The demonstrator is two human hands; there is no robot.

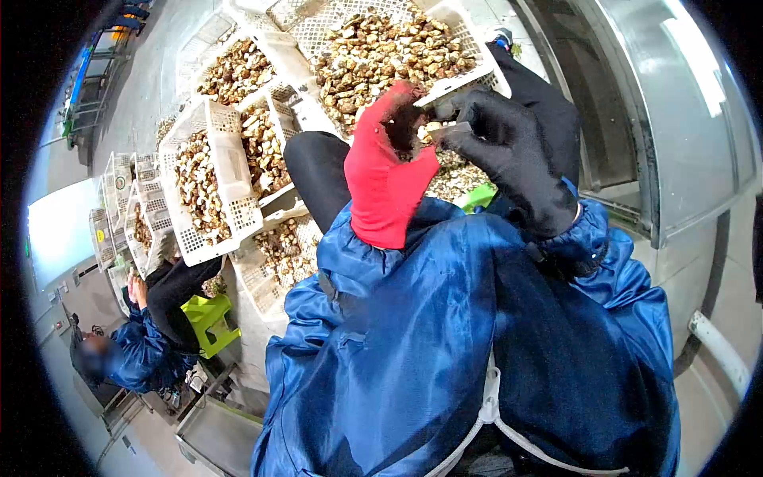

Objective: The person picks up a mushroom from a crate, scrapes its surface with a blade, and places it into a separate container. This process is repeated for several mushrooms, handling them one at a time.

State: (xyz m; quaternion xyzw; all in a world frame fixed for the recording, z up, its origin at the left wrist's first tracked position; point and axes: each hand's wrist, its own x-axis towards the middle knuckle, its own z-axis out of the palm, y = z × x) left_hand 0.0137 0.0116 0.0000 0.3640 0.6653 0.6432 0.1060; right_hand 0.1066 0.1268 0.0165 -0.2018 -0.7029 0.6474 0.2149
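"one small pale piece point(429, 131): where does it lie?"

"between the two gloved hands, at the dark fingertips of the left, beneath the near edge of the large crate point(461, 79)."

"and how far open is each hand?"

"the left hand point(389, 167), gloved in red with darkened fingers, is curved into a partly closed c and appears to pinch the piece, though its grip is partly in shadow. the right hand point(505, 147), gloved in black, is bent nearly shut, thumb and fingers closed on one thin flat strip point(453, 129), possibly a blade, directed towards the piece."

"how many crates are shown?"

"one large crate, above the hands, and four smaller crates point(230, 171) to its left in the view, all five bearing brown-and-pale, mushroom-like pieces too numerous to count. at least three far crates point(151, 211) stand beyond, near the view's left side."

"what is seen below the hands?"

"one mass of pale scraps point(453, 179), uncounted, and one bright green object point(479, 197), mostly hidden by the blue garment point(397, 318)."

"and farther out?"

"one other person point(143, 350), in blue with dark trousers, hands together, beside one green stool point(208, 326)."
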